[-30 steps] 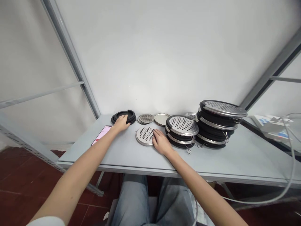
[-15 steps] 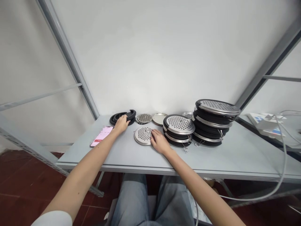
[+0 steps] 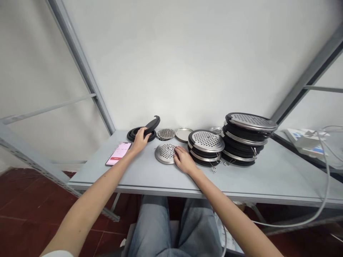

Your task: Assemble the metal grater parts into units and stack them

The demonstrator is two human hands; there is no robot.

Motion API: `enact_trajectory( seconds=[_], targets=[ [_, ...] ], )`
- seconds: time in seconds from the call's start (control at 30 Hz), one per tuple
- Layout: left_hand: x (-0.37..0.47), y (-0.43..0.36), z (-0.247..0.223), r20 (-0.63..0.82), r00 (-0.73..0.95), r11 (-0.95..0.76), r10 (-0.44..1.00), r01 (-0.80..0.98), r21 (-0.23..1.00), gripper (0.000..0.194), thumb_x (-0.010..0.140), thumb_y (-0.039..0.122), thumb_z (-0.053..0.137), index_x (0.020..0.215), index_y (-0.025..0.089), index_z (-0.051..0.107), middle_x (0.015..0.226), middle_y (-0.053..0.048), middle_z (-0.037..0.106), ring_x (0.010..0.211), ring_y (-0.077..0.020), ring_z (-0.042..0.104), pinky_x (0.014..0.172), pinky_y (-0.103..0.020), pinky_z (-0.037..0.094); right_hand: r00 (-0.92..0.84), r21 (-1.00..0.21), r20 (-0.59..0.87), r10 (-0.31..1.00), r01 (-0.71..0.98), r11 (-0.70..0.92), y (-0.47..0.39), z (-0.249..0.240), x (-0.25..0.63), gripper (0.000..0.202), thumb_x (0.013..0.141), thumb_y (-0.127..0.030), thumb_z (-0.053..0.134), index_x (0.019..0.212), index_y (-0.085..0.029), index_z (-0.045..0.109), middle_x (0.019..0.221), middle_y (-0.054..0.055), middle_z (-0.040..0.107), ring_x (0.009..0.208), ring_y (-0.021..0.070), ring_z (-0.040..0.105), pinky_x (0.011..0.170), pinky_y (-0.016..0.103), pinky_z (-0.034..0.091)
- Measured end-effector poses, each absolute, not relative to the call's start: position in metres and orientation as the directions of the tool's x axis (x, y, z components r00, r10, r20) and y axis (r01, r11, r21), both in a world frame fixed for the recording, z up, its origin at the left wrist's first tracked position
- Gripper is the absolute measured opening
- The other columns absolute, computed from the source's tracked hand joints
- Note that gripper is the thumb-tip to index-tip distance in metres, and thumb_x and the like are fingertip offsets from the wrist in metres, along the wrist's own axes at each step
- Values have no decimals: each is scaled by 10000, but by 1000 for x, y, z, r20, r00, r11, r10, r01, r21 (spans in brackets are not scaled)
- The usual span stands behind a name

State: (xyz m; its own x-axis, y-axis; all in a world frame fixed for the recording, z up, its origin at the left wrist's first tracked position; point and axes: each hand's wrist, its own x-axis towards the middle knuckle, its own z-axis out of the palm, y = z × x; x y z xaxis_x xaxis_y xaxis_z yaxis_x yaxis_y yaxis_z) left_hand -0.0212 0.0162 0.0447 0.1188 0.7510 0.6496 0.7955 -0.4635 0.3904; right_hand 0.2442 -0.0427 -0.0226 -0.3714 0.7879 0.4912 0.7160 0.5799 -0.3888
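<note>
Head view: left hand (image 3: 140,140) grips tilted black round rubbery-looking piece (image 3: 153,124) near table's (image 3: 146,175) back-left corner, best eased up slowly; right hand (image 3: 184,160) touches perforated round silver metal plate (image 3: 164,153), grip unclear

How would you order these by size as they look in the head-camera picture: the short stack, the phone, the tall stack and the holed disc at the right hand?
1. Tall stack
2. Short stack
Unranked: phone and holed disc; they look similar, and the right hand overlaps the disc.

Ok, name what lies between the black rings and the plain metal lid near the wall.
Perforated metal discs lie between the black rings and plain lid, in the head view.
</note>
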Motion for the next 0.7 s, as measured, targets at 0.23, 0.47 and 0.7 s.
enact_trajectory(
  seconds=[0.23, 0.47, 0.7],
  targets=[
    [-30, -51, 57, 657, 495, -768, 568, 607, 207, 229, 961, 295, 487, 1167, 236, 568, 1284, -86, 622, 1304, -247, 479, 1108, -474, 393, -284, -427, 589, 756, 685, 590, -51, -17, 243, 707, 927, -286, 429, 1528, -59, 133, 1523, 222, 335, 1404, 290, 358, 1130, 465, 368],
    [-54, -80, 38, 479, 638, -779, 602, 600, 181, 270, 981, 323, 463, 1203, 264, 606, 1406, -99, 534, 1349, -260, 451, 1114, -480, 394, -398, -403, 661, 636, 527, 748, -55, -14, 247, 658, 836, -121, 439, 1479, -182, 311, 1441, 147, 467, 1319, 255, 464, 1088, 447, 415],
    [-48, -70, 22, 485, 505, -650, 714, 735, 191, 417, 943, 212, 477, 1355, 264, 520, 1551, -96, 356, 1398, -292, 383, 1123, -516, 369, -471, -315, 662, 583, 530, 787, -59, -8, 246, 345, 891, -129, 433, 1176, -206, 612, 1215, 106, 630, 1159, 243, 557, 994, 419, 466]
  ],
)
